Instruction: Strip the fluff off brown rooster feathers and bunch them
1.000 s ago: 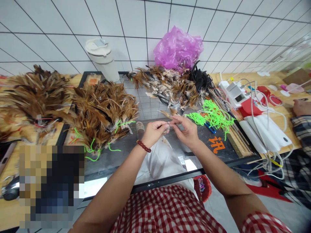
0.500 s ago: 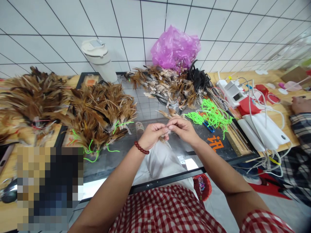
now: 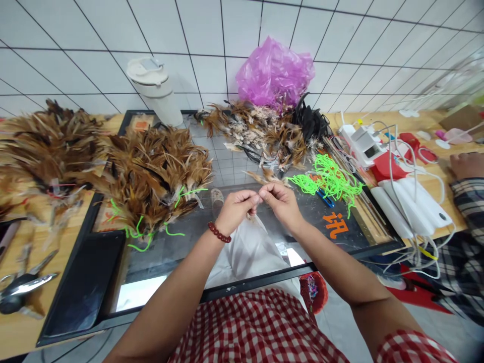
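Note:
My left hand (image 3: 236,207) and my right hand (image 3: 280,202) meet above the glass table (image 3: 196,237), fingertips pinched together on a small feather (image 3: 252,218) that hangs down between them. A red bead bracelet (image 3: 218,233) circles my left wrist. A tangle of neon green cord (image 3: 328,181) lies just right of my right hand. A large bundle of brown feathers (image 3: 155,171) tied with green cord sits to the left of my left hand. A loose heap of brown and black feathers (image 3: 264,132) lies beyond both hands.
A pink plastic bag (image 3: 275,73) and a white lidded cup (image 3: 157,89) stand against the tiled wall. More feather bundles (image 3: 45,146) lie far left. White chargers and cables (image 3: 401,196) crowd the right side, where another person's hand (image 3: 466,164) rests. A dark phone (image 3: 85,282) lies front left.
My hands have drawn closer together and slightly nearer to me, still pinching the feather. The view shifted a little.

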### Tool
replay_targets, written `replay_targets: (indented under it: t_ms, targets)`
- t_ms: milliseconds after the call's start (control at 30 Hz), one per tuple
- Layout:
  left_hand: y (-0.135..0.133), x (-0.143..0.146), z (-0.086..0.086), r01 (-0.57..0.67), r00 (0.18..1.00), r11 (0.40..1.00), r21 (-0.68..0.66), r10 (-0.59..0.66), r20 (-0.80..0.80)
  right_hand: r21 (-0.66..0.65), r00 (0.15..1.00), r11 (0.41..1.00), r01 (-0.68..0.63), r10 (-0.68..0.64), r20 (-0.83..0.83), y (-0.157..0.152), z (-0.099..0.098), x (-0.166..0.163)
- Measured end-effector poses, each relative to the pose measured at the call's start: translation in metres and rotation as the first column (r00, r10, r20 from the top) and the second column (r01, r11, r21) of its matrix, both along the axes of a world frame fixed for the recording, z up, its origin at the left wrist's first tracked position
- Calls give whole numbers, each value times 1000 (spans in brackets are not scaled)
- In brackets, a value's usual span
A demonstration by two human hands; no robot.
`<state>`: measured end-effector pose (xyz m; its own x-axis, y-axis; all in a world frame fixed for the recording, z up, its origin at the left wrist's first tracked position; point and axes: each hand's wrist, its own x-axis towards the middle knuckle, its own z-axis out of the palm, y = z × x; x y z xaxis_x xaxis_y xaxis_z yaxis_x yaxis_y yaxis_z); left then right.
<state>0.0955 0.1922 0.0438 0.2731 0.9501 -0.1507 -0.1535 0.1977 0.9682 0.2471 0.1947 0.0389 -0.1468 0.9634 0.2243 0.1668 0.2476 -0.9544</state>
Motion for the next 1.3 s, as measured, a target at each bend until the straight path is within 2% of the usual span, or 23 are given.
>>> replay_targets:
  t_ms: [67, 167, 300, 400, 500, 567, 667, 733, 833, 1000, 1167, 1300]
  targets:
    - [4, -5, -1, -85, 996, 996, 29, 85, 16, 63, 994, 998, 25, -32, 105, -2, -2, -1]
    - [9, -11, -4, -229, 973, 971, 74, 226, 39, 129, 943, 987, -96, 49, 329, -5, -2, 2]
    - [13, -14, -8, -331, 942, 941, 63, 326, 76, 84, 785, 966, -246, 147, 602, -11, 3, 4]
    - [14, -14, -10, -337, 938, 941, 39, 331, 105, 47, 684, 947, -319, 195, 703, -14, 6, 4]
    - [12, -12, -10, -297, 948, 954, 31, 290, 131, -14, 684, 944, -330, 250, 686, -13, 7, 5]
    - [10, -9, -8, -279, 948, 960, 10, 274, 161, -16, 756, 952, -305, 252, 604, -10, 8, 8]
    - [6, -2, -3, -279, 923, 954, -113, 298, 242, 82, 901, 978, -193, 143, 408, -8, 11, 10]
    - [3, 3, 0, -240, 914, 945, -222, 297, 278, 182, 944, 980, -81, 17, 330, -8, 13, 9]
    - [0, 7, 3, -139, 927, 938, -318, 237, 292, 311, 934, 950, -5, -107, 341, -9, 12, 8]
    - [-4, 11, 4, -73, 945, 948, -310, 165, 284, 419, 879, 905, -69, -144, 455, -10, 6, 6]
    - [-4, 13, 0, -115, 952, 950, -289, 189, 242, 394, 818, 913, -105, -146, 556, -10, 5, 6]
    - [-4, 12, -4, -143, 981, 980, -136, 159, 113, 339, 777, 933, -121, -123, 618, -12, 7, 6]
